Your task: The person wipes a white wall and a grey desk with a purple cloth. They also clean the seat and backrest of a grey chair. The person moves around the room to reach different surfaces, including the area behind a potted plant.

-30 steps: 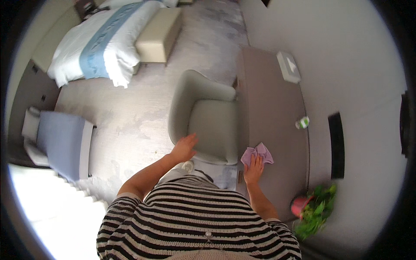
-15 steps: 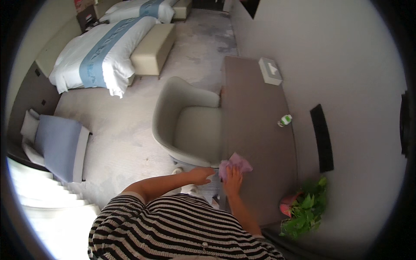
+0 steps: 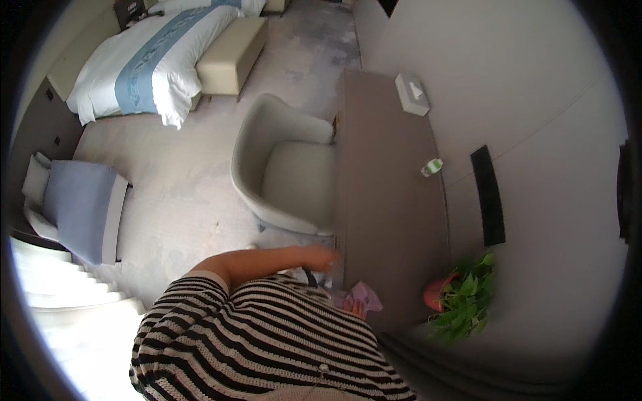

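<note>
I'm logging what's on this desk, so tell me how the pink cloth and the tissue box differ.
Shape: the pink cloth is soft and crumpled, while the tissue box is boxy with straight edges.
Colour: the cloth is pinkish purple; the box is white.
Contact: the right hand rests on the cloth; no hand touches the box.
Both are on the brown desk.

We mark brown desk (image 3: 388, 207): white tissue box (image 3: 412, 97) far right; green-and-white container (image 3: 432, 167) right; potted plant (image 3: 467, 297) near right; lilac cloth (image 3: 364, 295) near left.
</note>
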Available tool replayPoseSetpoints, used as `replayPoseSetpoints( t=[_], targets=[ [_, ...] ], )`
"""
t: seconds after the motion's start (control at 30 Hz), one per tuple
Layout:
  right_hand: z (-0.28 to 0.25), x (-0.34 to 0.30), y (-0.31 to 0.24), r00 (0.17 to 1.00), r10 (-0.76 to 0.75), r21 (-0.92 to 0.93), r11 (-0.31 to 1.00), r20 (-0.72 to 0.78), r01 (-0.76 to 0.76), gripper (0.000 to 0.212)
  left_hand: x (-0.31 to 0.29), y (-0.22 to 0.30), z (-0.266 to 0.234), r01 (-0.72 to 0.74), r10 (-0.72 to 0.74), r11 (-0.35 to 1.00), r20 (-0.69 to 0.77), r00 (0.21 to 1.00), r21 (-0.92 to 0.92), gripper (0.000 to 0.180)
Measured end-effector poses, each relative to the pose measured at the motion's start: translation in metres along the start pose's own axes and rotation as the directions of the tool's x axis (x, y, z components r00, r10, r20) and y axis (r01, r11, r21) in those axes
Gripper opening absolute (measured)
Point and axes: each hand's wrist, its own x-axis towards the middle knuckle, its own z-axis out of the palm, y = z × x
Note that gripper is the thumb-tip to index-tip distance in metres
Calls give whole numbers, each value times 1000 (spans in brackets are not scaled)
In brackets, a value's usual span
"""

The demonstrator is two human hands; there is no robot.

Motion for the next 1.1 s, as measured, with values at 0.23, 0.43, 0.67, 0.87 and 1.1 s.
replayPoseSetpoints(
  t=[0.23, 0.43, 0.67, 0.87, 1.1],
  targets=[
    [-37, 153, -43, 960, -57, -44, 998, -273, 47, 70, -82, -55, -16, 111, -153, 983, -314, 937, -150, 47],
    [-77, 337, -145, 874, 19, 309, 939, -486, 151, 47, -170, -125, -31, 173, -297, 940, -459, 837, -293, 45],
    [-55, 373, -401, 745, -456, 216, 763, -487, 609, 45, -294, -236, -67, 176, -405, 888, -541, 737, -424, 42],
    [-25, 338, -457, 803, -413, 154, 843, -429, 515, 55, -395, -307, -111, 293, -540, 830, -550, 637, -475, 37],
    [-20, 409, -482, 835, -277, 70, 934, -476, 350, 56, -392, -344, -141, 189, -537, 805, -556, 634, -563, 36]
  ],
)
